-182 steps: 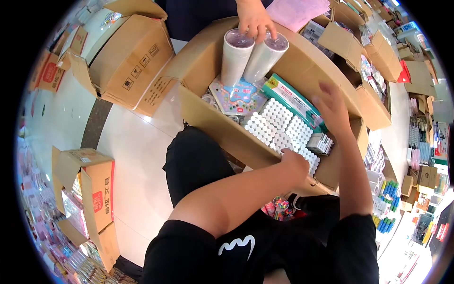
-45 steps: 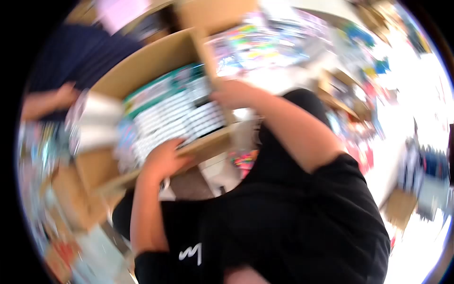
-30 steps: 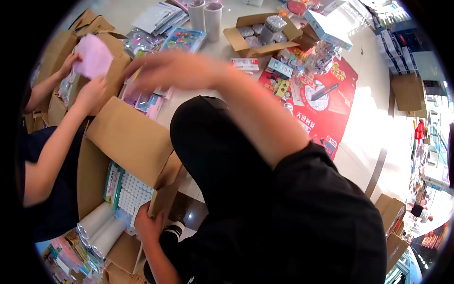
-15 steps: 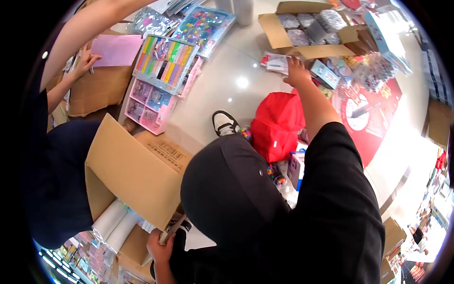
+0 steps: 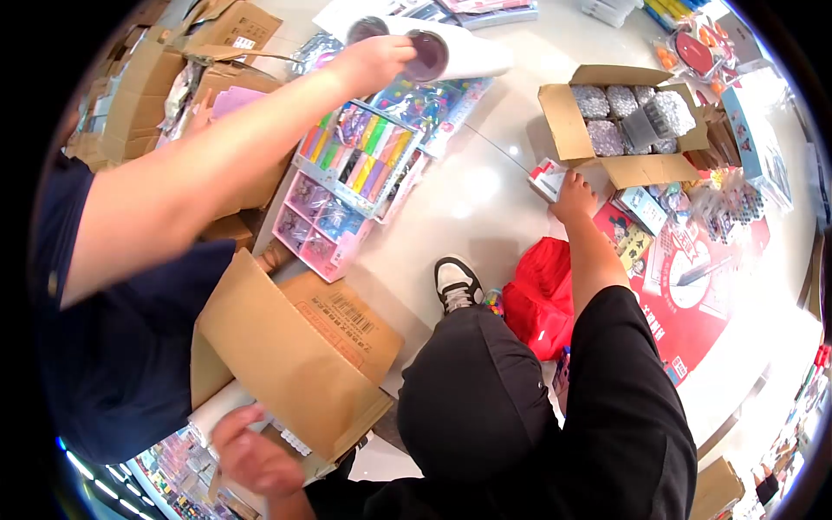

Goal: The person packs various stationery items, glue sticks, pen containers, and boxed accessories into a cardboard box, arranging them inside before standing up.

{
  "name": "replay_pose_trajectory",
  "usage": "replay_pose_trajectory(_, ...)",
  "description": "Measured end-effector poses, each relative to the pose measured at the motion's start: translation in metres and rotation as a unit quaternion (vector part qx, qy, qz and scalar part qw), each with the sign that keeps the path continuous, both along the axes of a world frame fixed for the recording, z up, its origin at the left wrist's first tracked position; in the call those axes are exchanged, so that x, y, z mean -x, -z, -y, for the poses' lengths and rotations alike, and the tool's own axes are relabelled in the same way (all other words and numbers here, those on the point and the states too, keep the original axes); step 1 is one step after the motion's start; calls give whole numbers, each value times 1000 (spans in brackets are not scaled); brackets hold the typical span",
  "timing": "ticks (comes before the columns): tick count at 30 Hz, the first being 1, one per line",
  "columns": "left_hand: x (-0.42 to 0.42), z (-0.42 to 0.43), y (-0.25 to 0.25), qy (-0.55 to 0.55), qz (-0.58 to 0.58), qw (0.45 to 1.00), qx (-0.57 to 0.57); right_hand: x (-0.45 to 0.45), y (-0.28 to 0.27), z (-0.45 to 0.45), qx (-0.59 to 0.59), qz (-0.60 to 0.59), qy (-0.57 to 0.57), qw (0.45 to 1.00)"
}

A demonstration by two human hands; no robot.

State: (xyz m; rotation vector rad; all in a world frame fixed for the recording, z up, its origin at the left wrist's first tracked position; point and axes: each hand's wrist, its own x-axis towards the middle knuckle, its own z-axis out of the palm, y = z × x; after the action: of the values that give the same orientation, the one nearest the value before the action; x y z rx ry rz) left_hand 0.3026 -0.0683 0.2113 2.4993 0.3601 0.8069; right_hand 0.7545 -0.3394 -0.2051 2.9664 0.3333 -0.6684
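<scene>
My right hand [image 5: 575, 198] is low over the floor beside a carton, its thumb and fingers closed on the end of a small white-and-red pack [image 5: 546, 178]. My left hand [image 5: 256, 455], blurred by motion, has its fingers apart with nothing visible in them. It is at the mouth of an open cardboard box [image 5: 295, 347], in front of a white roll [image 5: 222, 403] inside. At upper left, a co-worker's hand [image 5: 381, 62] touches the dark open end of one of two white rolls [image 5: 477, 54].
Beneath the rolls lie a case of coloured sticks [image 5: 360, 152] and a pink compartment box [image 5: 319, 221]. A carton of bubble-wrapped items [image 5: 620, 165] stands at upper right. A red bag [image 5: 542, 299] is beside my leg; a red printed sheet [image 5: 693, 303] lies farther right.
My left hand has let go of the edge it gripped and moved left to the box mouth. My right hand stays at the pack. The co-worker's arm now reaches to white rolls; the view has shifted.
</scene>
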Motion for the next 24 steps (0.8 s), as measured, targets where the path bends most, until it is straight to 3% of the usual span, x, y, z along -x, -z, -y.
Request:
replay_pose_trajectory(2, -22, 15, 6, 94, -22, 995, -21, 10, -21, -6, -12, -5, -16, 1000)
replay_pose_trajectory(5, -40, 34, -3, 141, -64, 988, 15, 39, -71, -28, -239, 6, -44, 970)
replay_pose_trajectory(9, -33, 51, -5, 45, -61, 993, 86, 98, -250, -57, -478, -102, -178, 854)
replay_pose_trajectory(12, -14, 66, -5, 11, -16, 957, 291, 153, -392, -81, -558, -148, -330, 747)
replay_pose_trajectory(14, 2, 82, -13, 12, 61, 925, 376, 198, -464, -101, -502, -76, -469, 723)
replay_pose_trajectory(15, 11, 90, -17, 22, 119, 896, 426, 220, -485, -113, -510, -107, -512, 683)
replay_pose_trajectory(16, 20, 89, -25, 50, 163, 912, 373, 242, -500, -123, -513, -131, -551, 645)
replay_pose_trajectory(18, 60, 90, -39, -50, 149, 950, 270, 294, -514, -143, -514, -179, -608, 579)
replay_pose_trajectory(19, 82, 87, -40, -50, 207, 935, 282, 324, -522, -152, -502, -193, -628, 562)
replay_pose_trajectory(21, 126, 81, -38, -56, 264, 911, 311, 367, -524, -171, -453, -197, -662, 564)
replay_pose_trajectory(22, 143, 83, -42, -94, 356, 847, 384, 388, -522, -181, -408, -200, -675, 582)
replay_pose_trajectory(24, 206, 62, -39, -137, 258, 899, 325, 426, -510, -206, -348, -226, -694, 588)
